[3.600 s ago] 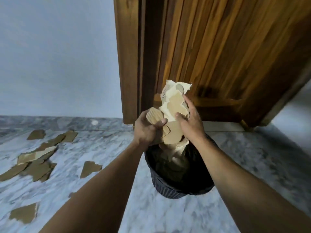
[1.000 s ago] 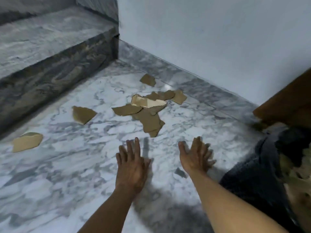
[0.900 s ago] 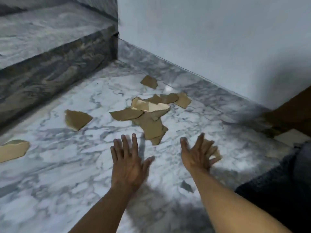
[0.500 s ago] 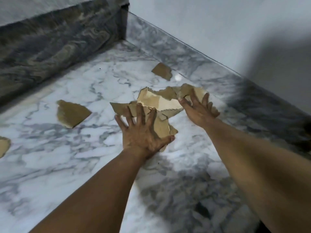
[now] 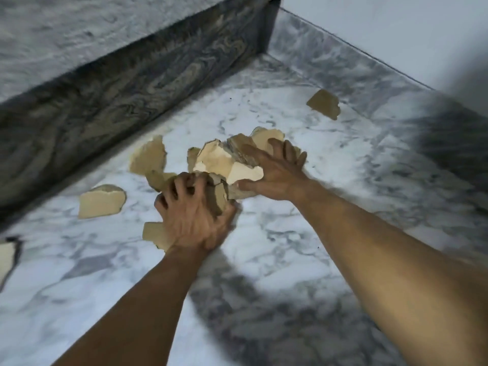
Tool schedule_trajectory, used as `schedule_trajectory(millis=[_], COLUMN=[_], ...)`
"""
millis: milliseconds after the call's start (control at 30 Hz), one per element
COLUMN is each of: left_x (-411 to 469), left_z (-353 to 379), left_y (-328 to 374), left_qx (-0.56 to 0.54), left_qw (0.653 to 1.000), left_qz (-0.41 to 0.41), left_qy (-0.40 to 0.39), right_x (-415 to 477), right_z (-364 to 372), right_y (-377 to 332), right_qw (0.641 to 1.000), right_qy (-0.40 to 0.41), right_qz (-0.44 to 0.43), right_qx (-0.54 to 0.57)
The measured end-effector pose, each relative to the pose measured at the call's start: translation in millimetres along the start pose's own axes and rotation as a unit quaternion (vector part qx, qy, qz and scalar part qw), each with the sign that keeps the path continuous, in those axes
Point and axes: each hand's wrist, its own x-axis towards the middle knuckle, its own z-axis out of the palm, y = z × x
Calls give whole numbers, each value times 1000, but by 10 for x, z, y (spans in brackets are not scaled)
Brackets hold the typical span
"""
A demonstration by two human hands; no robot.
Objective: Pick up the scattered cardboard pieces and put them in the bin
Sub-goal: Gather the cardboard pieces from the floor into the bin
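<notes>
The heap of cardboard pieces point(image 5: 227, 165) lies on the marble floor point(image 5: 303, 260) in the middle of the view, torn tan scraps tilted against one another and pushed up between two hands; the left hand point(image 5: 194, 215) presses on its near left side with the fingers curled over the scraps, clutching some of them, while the right hand point(image 5: 277, 173) lies against its right side, fingers spread and flat over the far scraps, thumb tucked under the near edge; whether that hand has truly closed on anything cannot be told, since motion blurs it.

Outward from the heap, loose scraps remain: one piece point(image 5: 149, 159) just left of it, another point(image 5: 101, 202) further left near the dark step riser point(image 5: 126, 101), a small one point(image 5: 155, 233) partly under the left wrist, one point(image 5: 323, 104) well apart on the far right by the wall skirting point(image 5: 369, 62), and one point(image 5: 6, 257) cut by the left edge.

By my reckoning the task is mid-way at best: the heap is being gathered but not lifted; the stray pieces are untouched; the bin is not in view, so nothing here shows what it already contains.
</notes>
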Motion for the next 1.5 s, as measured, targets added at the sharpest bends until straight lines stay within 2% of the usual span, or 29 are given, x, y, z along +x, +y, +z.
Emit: schedule_trajectory(millis=[67, 200, 333, 467, 633, 800, 867, 967, 1067, 1167, 1267, 1367, 1500], left_x=[-35, -136, -274, -254, -380, -552, -492, -371, -295, -283, -258, -247, -252], left_z=[-40, -135, -196, -309, -517, -687, -713, -735, -715, -689, -725, -776, -824], left_y=[-57, -271, -547, -913, -1438, -1923, -2030, -2141, -2245, -2269, -2220, -2134, -2027], left_qx=[-5, -17, 16, 18, 25, 0, -1, 17, 42, 68, 67, 57, -31], left_qw=[1000, 1000, 999, 993, 974, 933, 936, 954, 966, 972, 975, 974, 964], left_qz=[-18, -4, -3, -108, -227, -360, -352, -291, -241, -212, -209, -218, -262], left_qy=[4, 9, 38, 42, 13, 1, -33, -63, -85, -73, -39, -19, -31], right_x=[-45, -147, -182, -165, -59, 40, 64, 172, 294, 336, 276, 131, -193], right_z=[58, 11, -112, 66, 363, 441, 468, 481, 474, 456, 363, 358, 439], right_y=[-129, -253, -330, -588, -1098, -1537, -1704, -1985, -2300, -2448, -2431, -2330, -2064], right_qw=[1000, 999, 997, 995, 994, 985, 982, 977, 961, 954, 962, 974, 981], right_qy=[-7, 3, -65, -90, -68, -109, -126, -133, -177, -212, -164, -163, -163], right_qz=[-8, 4, 30, 28, -60, -100, -105, -145, -181, -165, -171, -142, -80], right_qx=[-12, -41, -19, -16, -54, -84, -89, -87, -111, -130, -137, -65, 64])
